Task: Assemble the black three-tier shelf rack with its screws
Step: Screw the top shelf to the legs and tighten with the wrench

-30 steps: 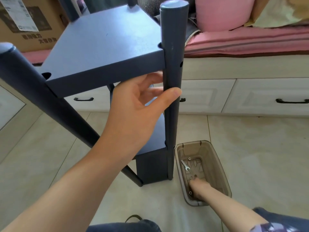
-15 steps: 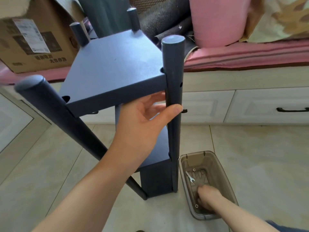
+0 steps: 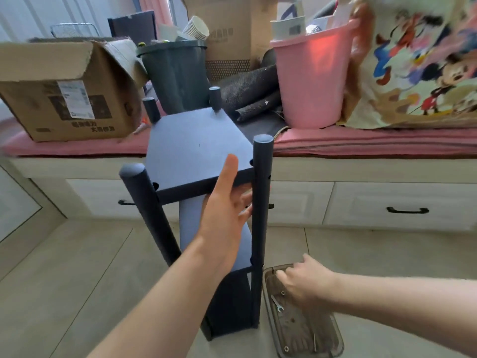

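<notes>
The black three-tier shelf rack stands upright on the tiled floor in front of me, with four round posts. My left hand grips the front edge of the top shelf beside the front right post, thumb on top and fingers underneath. My right hand hovers over the near end of a clear brown plastic tray to the right of the rack's foot. Its fingers are curled, and anything inside them is hidden. In the tray lie a small wrench and a few loose screws.
A low cabinet with drawers runs behind the rack, topped by a pink cushion. On it stand a cardboard box, a dark bin and a pink bucket. Tiled floor lies to the left.
My right hand has risen out of the tray bottom to its near rim. My left thumb has moved from the front post onto the top shelf. The view has tilted upward.
</notes>
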Demonstrator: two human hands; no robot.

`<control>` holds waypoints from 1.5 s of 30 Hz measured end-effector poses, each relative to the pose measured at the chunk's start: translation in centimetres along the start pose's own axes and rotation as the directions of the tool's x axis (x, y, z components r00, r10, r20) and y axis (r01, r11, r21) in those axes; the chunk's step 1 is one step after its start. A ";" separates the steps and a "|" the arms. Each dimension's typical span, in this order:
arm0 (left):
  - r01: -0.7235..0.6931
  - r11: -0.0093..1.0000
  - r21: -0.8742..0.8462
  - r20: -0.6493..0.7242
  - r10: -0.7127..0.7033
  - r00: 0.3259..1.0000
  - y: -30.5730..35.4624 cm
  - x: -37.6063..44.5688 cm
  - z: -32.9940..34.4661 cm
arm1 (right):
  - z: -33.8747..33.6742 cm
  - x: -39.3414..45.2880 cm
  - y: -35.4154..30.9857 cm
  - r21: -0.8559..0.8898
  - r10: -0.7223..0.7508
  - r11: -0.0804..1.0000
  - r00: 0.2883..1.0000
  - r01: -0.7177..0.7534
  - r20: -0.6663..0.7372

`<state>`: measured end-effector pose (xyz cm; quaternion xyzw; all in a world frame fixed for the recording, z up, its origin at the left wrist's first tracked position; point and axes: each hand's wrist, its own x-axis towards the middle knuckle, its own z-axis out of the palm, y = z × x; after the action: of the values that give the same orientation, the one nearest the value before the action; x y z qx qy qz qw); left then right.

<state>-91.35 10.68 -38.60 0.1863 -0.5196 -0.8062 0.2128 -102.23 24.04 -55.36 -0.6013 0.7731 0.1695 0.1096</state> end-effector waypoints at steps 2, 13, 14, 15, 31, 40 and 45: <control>0.008 1.000 -0.022 -0.042 -0.009 0.999 0.0 0.1 0.3 | -3.8 -2.6 0.2 0.032 0.005 0.999 0.995 -0.002 -0.095; -0.026 1.000 0.006 -0.047 0.026 0.999 -0.5 0.7 -0.2 | -14.4 -8.1 0.4 0.822 0.648 0.530 0.526 0.208 -0.551; -0.039 0.999 0.006 -0.046 0.039 0.998 -0.6 0.7 -0.3 | -14.7 -8.0 0.3 0.818 0.651 0.521 0.506 0.244 -0.566; -0.051 0.999 0.005 -0.050 0.051 0.997 -0.7 0.8 -0.4 | -14.7 -8.0 0.2 0.808 0.643 0.523 0.498 0.270 -0.583; -0.183 0.982 0.044 0.014 0.182 0.983 -0.8 0.4 -0.4 | -15.0 -6.9 0.1 0.735 0.600 0.562 0.426 0.378 -0.678; -0.212 0.977 0.035 -0.007 0.212 0.977 -0.6 0.2 -0.3 | -14.8 -6.6 0.2 0.706 0.585 0.609 0.397 0.361 -0.707; -0.205 0.978 0.043 -0.011 0.206 0.979 -0.6 0.1 -0.1 | -15.0 -6.5 0.3 0.666 0.561 0.670 0.364 0.327 -0.744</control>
<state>-91.42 10.74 -39.17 0.1420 -0.5512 -0.7675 0.2950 -100.34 24.05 -39.12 -0.4238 0.7366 -0.5117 -0.1266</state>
